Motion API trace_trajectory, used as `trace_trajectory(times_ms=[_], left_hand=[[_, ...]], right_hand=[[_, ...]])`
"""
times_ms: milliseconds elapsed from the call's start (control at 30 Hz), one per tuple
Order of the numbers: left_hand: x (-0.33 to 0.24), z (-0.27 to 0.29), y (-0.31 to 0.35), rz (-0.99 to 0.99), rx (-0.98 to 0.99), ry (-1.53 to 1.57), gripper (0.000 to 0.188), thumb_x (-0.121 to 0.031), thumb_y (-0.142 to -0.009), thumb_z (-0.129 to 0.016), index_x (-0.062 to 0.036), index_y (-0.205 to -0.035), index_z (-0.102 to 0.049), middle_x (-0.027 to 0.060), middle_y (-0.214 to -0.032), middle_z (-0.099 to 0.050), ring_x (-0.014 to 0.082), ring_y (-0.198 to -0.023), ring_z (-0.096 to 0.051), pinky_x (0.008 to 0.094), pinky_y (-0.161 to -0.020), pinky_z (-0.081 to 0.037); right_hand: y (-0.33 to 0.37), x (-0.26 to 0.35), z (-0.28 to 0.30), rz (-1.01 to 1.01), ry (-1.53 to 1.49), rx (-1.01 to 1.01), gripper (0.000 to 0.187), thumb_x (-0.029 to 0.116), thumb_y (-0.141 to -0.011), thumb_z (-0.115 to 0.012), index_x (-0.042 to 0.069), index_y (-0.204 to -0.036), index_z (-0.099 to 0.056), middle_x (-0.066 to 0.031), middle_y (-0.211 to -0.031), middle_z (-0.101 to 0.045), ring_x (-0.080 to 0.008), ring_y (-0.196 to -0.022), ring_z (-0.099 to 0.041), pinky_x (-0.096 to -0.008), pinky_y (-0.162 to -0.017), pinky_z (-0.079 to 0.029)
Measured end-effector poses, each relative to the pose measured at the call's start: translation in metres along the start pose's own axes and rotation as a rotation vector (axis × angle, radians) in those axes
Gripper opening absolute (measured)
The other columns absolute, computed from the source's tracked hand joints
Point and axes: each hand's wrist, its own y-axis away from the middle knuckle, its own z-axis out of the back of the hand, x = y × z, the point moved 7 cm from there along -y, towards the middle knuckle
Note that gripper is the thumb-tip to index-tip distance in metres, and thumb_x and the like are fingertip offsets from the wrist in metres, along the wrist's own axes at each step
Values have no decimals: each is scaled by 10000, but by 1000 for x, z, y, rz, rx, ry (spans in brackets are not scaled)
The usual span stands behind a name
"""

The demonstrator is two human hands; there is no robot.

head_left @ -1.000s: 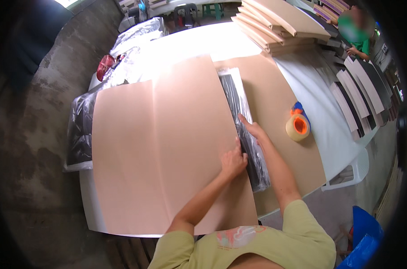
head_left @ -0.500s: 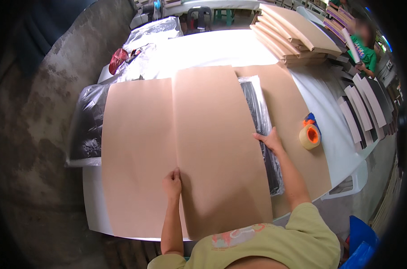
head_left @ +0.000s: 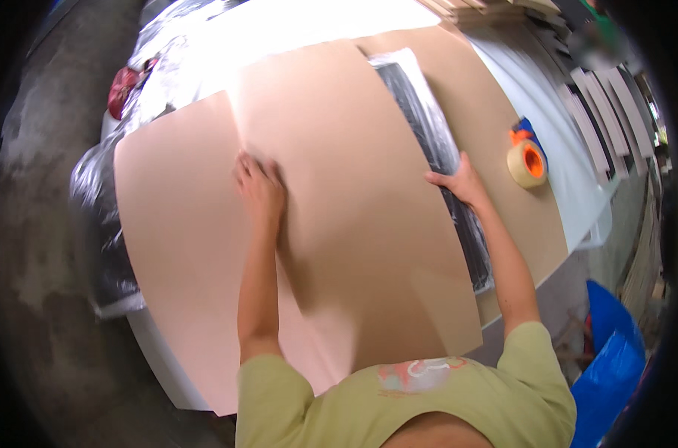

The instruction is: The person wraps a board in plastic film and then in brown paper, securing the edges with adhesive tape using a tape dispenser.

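A large brown kraft paper sheet [head_left: 354,179] with a lengthwise crease lies over a dark flat item in clear plastic wrap [head_left: 421,112], whose right strip shows past the paper's edge. My left hand [head_left: 260,183] rests on the paper along the crease, fingers stretched out and slightly blurred. At the wrapped item's right side is my right hand [head_left: 462,183], thumb spread away from its fingers. The thumb reaches across the plastic to the paper's edge; the fingers lie along the item's outer side. What lies under the paper is hidden.
More brown paper [head_left: 503,187] spreads to the right, bearing a tape roll in an orange and blue dispenser [head_left: 529,160]. Another plastic-wrapped dark item [head_left: 104,224] sticks out at left. Flat grey-white pieces [head_left: 615,119] stand stacked at right, near a blue plastic sheet [head_left: 611,358].
My left hand has slid away from me along the crease, and its pinched fingers have straightened. My right hand stays by the wrapped item. The view has tilted and shifted toward me.
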Motion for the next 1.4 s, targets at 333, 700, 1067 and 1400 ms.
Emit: trace_trajectory(times_ms=[333, 700, 1067, 1400], left_hand=[[-141, -34, 211, -378, 396, -238, 650, -398, -899, -365, -42, -1409, -178, 206, -1470, -82, 428, -1342, -48, 546, -1062, -42], [-144, -30, 211, -387, 369, -287, 620, -370, -911, -344, -55, -1415, -168, 180, -1478, -89, 396, -1354, -42, 522, -1069, -29], [-143, -33, 213, -372, 366, -274, 615, -387, -911, -340, -60, -1410, -190, 182, -1472, -118, 401, -1350, -64, 527, -1067, -44], [-152, -28, 216, -407, 359, -245, 611, -382, -906, -339, -53, -1403, -204, 186, -1469, -123, 390, -1351, -74, 511, -1073, -50]], right_hand=[[8, 7, 10, -82, 266, 189, 1026, 616, -574, -720, -101, -1215, -365, -323, -1202, -455, -368, -1146, -469, -400, -935, -405], [-45, -202, 215, -312, 389, -284, 595, 279, -757, -621, 177, -1294, -385, -183, -1202, -499, -355, -1046, -539, -459, -833, -464], [-8, -218, 287, 430, 547, -842, 272, 193, -800, -577, 26, -1013, -544, -152, -987, -556, -329, -950, -523, -416, -817, -430], [-9, -269, 227, -413, 260, -416, 238, 188, -722, -654, 78, -925, -597, -142, -1043, -587, -277, -989, -565, -458, -801, -452]])
